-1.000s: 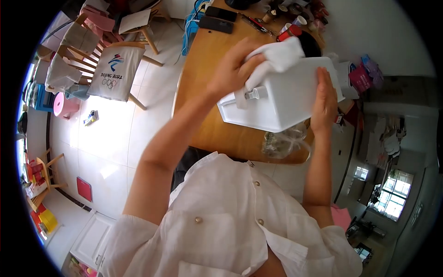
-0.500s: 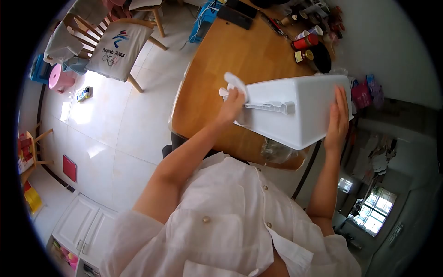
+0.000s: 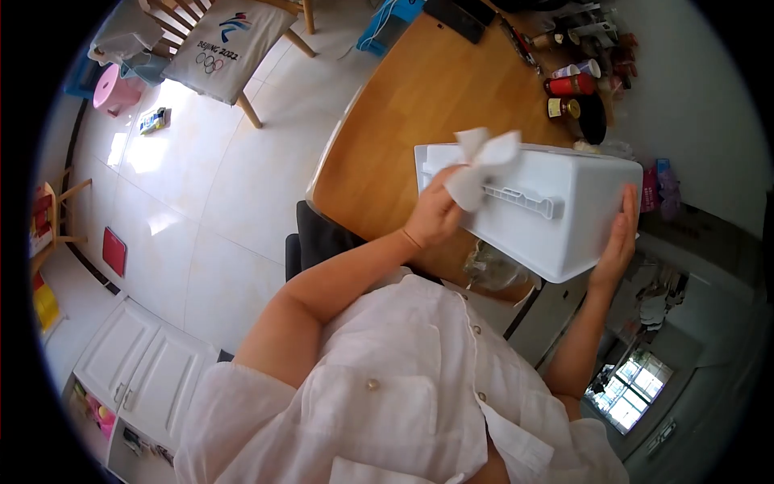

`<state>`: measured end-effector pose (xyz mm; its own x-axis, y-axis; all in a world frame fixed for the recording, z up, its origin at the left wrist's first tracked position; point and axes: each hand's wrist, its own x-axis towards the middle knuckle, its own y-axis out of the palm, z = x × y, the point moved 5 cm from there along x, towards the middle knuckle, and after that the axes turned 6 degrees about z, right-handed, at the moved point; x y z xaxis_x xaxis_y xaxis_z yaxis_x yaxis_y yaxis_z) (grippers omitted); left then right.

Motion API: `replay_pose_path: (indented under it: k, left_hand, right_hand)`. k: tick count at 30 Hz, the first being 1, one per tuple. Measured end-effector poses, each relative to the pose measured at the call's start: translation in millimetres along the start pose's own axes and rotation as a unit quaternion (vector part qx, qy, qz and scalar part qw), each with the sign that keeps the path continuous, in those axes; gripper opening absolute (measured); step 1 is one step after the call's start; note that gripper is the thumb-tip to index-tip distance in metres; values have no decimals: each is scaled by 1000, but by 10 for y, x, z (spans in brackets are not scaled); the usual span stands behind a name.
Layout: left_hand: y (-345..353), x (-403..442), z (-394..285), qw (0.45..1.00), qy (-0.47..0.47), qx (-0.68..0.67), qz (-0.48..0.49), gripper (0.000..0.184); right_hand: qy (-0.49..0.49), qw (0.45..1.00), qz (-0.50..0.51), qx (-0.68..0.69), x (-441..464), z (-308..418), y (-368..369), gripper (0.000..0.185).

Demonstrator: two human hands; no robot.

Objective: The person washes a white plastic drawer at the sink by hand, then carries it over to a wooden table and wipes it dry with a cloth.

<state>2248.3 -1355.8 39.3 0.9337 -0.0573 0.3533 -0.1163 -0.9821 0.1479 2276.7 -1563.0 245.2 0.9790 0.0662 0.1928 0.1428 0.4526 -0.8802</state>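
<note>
A white plastic bin lies on its side over the near right corner of the wooden table, with a slotted handle strip along the side facing me. My left hand is closed on a crumpled white tissue, which is over the bin's side near the handle strip. At the bin's right end, my right hand grips it, fingers stretched along the end face. The thumb of that hand is hidden.
The wooden table holds a red jar, a yellow-labelled jar and a dark phone-like slab. A clear plastic bag lies by the near edge. A chair with a printed cushion stands left.
My left hand and the tissue have moved right along the bin's side, towards its middle. The whole view has shifted a little, and my right hand keeps its place on the bin's end.
</note>
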Motion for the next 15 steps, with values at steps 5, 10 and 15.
replay_pose_path:
  k: [5,10,15]
  left_hand:
    - [-312,-343,974,921,-128,362,66,31]
    - [-353,-94,1159,884,-188,412,118,25]
    - [-211,-303,1162,899,-411,149,-29,15]
  right_hand:
    - [3,1000,7,-4,-38,-36,-10,50]
    - [-10,999,6,-49,-69,-82,-17,50]
    - [-5,998,-10,-63,-48,-33,-10,50]
